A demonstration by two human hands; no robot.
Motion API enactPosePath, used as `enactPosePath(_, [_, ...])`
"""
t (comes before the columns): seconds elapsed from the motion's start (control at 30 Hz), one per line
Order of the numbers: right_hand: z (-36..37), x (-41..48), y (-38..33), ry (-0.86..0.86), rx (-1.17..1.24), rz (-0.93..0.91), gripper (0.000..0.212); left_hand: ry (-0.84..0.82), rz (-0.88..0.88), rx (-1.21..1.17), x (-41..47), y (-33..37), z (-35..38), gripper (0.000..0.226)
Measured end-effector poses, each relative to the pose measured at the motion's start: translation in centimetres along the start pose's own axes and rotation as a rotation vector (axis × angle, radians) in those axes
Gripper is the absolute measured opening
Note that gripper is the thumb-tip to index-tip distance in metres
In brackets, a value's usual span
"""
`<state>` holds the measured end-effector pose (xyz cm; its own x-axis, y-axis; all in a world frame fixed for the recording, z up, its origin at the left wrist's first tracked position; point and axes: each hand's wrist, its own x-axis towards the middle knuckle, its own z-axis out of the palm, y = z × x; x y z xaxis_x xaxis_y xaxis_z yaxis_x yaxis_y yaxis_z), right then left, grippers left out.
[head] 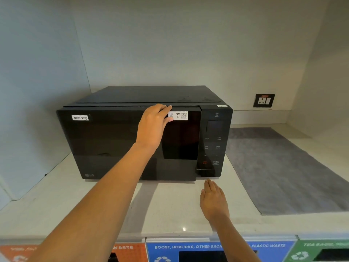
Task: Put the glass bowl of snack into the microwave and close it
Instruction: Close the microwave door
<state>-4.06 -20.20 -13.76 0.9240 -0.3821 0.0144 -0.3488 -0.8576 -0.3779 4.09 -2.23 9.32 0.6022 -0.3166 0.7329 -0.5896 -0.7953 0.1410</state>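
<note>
Beside microwave (132, 140): grey mat (279, 167), wall socket (264, 100).

One head-worn wide-angle view looks forward and down from close range at a glossy black box-shaped microwave (132, 140) in mid-frame on a pale stone counter (170, 208). Both bare forearms enter from the bottom edge; coloured waste-bin labels (188, 247) line the lower border.
</note>
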Motion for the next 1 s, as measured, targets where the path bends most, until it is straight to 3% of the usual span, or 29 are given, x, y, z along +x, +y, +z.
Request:
enactPosePath(0.8, [0.3, 0.1, 0.2, -0.025, -0.004, 0.008, 0.062, -0.040, -0.056, 0.060, 1.3, 0.5, 1.0, 0.043])
enactPosePath(1.0, [0.0, -0.2, 0.2, -0.024, 0.016, -0.006, 0.059, -0.066, -0.036, 0.184, 0.7, 0.4, 1.9, 0.047])
